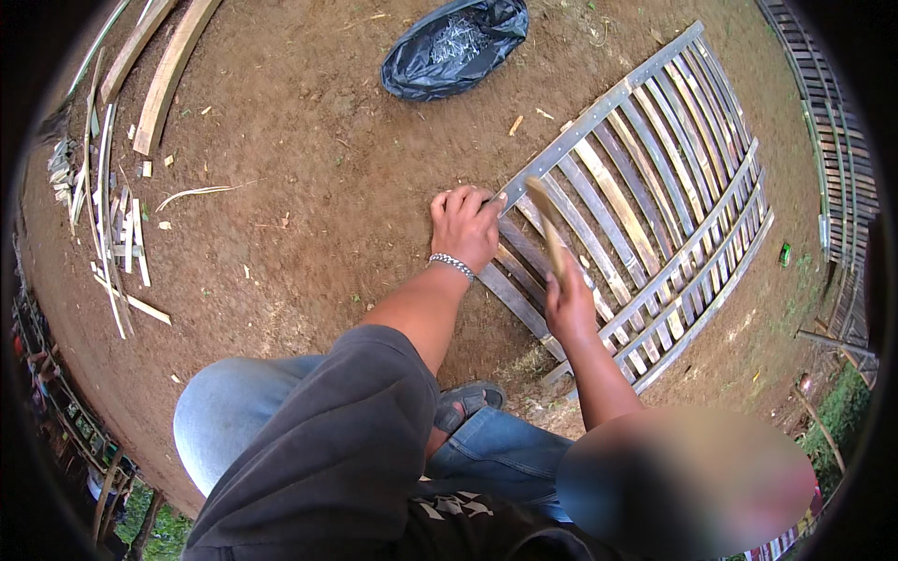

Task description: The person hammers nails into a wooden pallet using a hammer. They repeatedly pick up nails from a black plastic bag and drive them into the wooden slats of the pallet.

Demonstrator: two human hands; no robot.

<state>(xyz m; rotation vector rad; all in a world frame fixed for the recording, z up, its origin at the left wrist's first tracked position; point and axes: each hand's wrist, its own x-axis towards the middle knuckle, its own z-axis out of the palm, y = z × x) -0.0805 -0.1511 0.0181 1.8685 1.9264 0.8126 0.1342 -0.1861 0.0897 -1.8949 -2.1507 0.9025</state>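
Black plastic bag [456, 47] sits beyond the hands; left hand [465, 227] pinches something tiny, hidden, against the slat panel [655, 187], right hand [569, 304] grips a blurred hammer [547, 224].

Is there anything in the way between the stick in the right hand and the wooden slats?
Nothing visible. The right hand holds a wooden stick raised over the slatted panel, with only air under it. The left hand presses the panel's rail beside it, off to the left.
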